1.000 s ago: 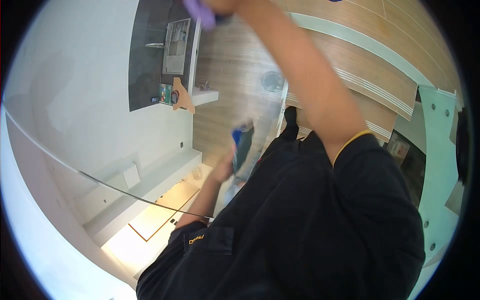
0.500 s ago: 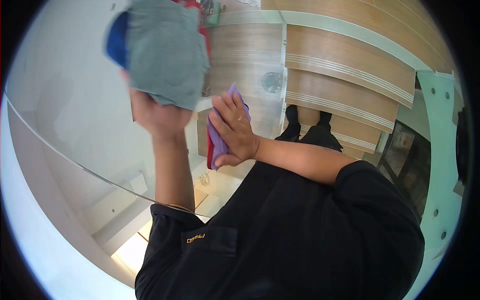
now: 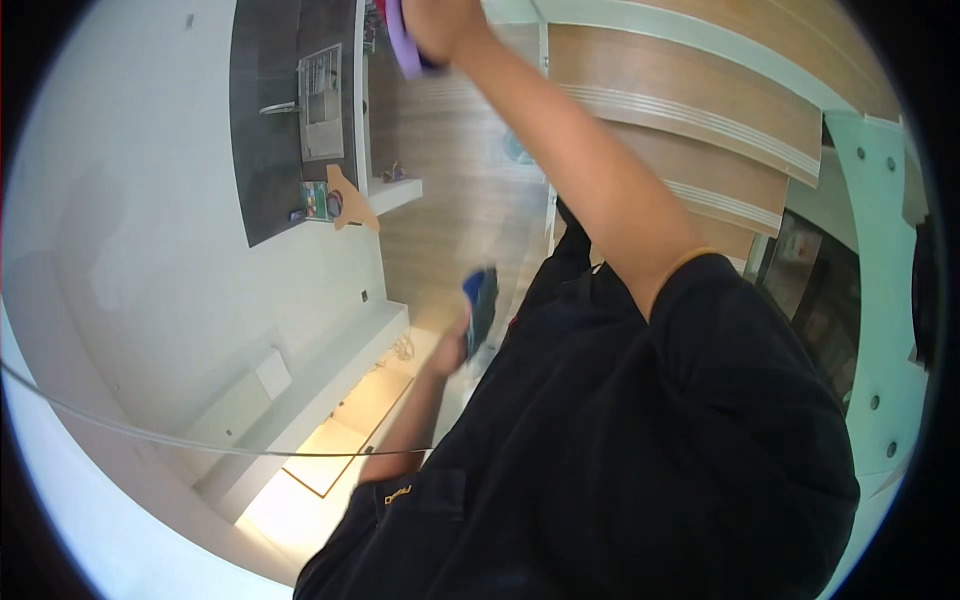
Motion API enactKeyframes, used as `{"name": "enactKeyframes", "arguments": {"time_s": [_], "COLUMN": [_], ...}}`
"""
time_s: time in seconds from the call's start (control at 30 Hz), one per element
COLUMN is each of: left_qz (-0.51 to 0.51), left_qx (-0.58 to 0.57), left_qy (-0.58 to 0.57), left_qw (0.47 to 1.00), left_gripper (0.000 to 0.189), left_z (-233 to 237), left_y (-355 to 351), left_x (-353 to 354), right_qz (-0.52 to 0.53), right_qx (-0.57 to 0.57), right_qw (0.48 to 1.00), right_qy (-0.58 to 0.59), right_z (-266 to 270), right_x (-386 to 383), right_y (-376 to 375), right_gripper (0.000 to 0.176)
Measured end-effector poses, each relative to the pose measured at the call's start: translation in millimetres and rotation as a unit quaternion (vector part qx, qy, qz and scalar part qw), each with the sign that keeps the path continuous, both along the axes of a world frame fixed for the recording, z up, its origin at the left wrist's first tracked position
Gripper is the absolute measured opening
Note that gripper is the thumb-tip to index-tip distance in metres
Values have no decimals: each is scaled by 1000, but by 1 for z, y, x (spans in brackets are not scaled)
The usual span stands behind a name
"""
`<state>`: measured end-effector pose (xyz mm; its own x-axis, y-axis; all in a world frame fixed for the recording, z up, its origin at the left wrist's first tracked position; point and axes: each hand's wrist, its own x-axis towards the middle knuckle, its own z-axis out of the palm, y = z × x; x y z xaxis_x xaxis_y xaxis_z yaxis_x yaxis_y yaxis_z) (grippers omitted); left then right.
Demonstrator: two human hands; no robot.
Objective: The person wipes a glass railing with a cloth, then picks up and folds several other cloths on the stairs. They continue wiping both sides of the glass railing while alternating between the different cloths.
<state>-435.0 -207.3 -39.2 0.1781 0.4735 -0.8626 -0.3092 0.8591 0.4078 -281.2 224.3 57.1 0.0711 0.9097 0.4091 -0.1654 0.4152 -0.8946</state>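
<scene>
- Pale, smooth wall (image 3: pixel 150 220) fills the far left; low across it, a thin glass edge (image 3: pixel 200 448) curves toward your left sleeve (image 3: pixel 375 490).
- Next comes a dark, flat counter (image 3: pixel 265 130) with a rectangular sink (image 3: pixel 322 100), and an irregular tan piece (image 3: pixel 352 205) at its lower corner. Farther down, a lit recess (image 3: pixel 375 400) glows warm yellow.
- Near the top edge, the purple cloth (image 3: pixel 402 42) lies against the left side of your right hand (image 3: pixel 440 28), with a bit of red beside it. The frame cuts this hand off, so you cannot tell whether its fingers are closed or flat.
- Your left hand (image 3: pixel 453 345) is lower, well apart from the right. The blue and dark gray cloth (image 3: pixel 481 312) is at its upper right, touching it. Blur hides how your fingers sit on it.
- Half a second ago, your left hand was high on the left with its cloth spread wide; now it is near the middle and the cloth appears narrow. Your right hand has moved from the middle up to the top edge.
- Rightward, wood-grained steps (image 3: pixel 680 65) carry pale ridged strips, above your plain black shirt (image 3: pixel 620 430).
- At far right, a smooth, green-tinted panel (image 3: pixel 873 290) bears round fixings.
</scene>
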Motion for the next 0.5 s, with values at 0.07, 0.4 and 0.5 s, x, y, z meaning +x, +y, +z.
{"name": "enactKeyframes", "arguments": {"time_s": [0.07, 0.4, 0.5], "left_qz": [46, 67, 109], "left_qx": [71, 458, 155], "left_qy": [52, 127, 18], "left_qw": [995, 878, 982], "left_gripper": [67, 55, 61], "left_z": [8, 90, -46], "left_y": [108, 299, 135], "left_x": [12, 76, 15], "right_qz": [-40, -19, -42], "right_qx": [18, -169, -104], "right_qw": [999, 983, 994], "right_qy": [-17, -74, -5], "right_z": [-54, -98, -67], "right_x": [-8, -8, 5], "right_y": [-78, -134, 18], "right_gripper": [77, 66, 63]}}
